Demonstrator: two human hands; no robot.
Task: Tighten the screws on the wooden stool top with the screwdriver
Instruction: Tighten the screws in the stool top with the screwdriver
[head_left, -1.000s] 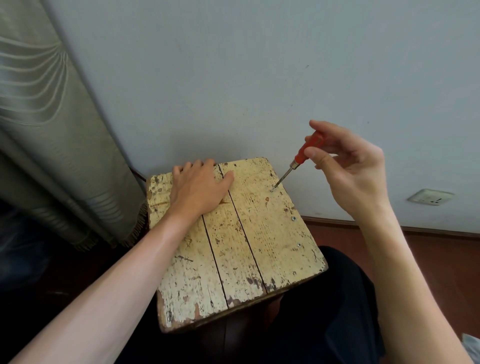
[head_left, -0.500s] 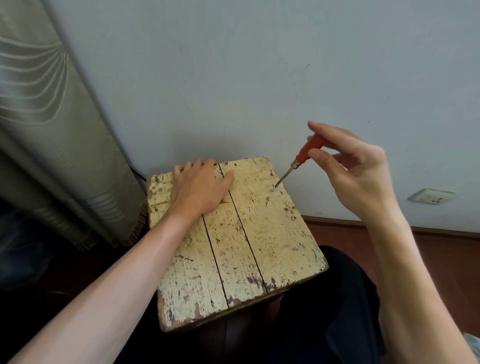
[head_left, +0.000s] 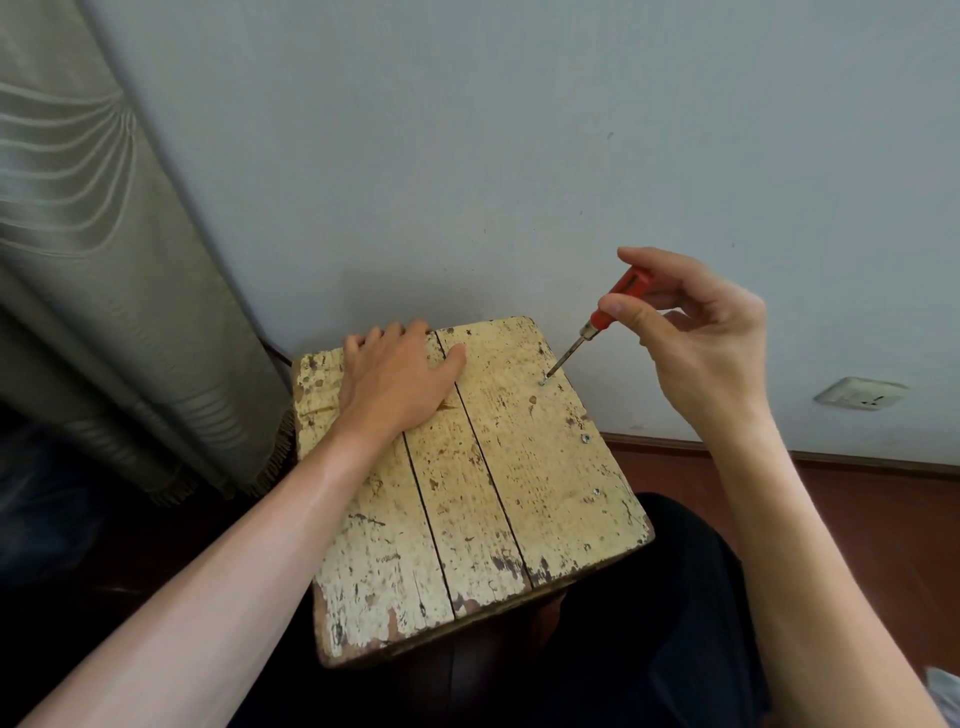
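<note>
wooden stool top (head_left: 519, 467) is pinned flat by the open left hand (head_left: 395, 384) against twisting; right hand (head_left: 696, 343) pinches the screwdriver (head_left: 597, 327), tip seated in 1 screw (head_left: 543, 381)

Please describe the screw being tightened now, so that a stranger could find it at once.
Find the yellow wooden stool top by the wall. Three screws run along its right plank. The wanted screw is the farthest one, and only it has the screwdriver tip on it.
</note>
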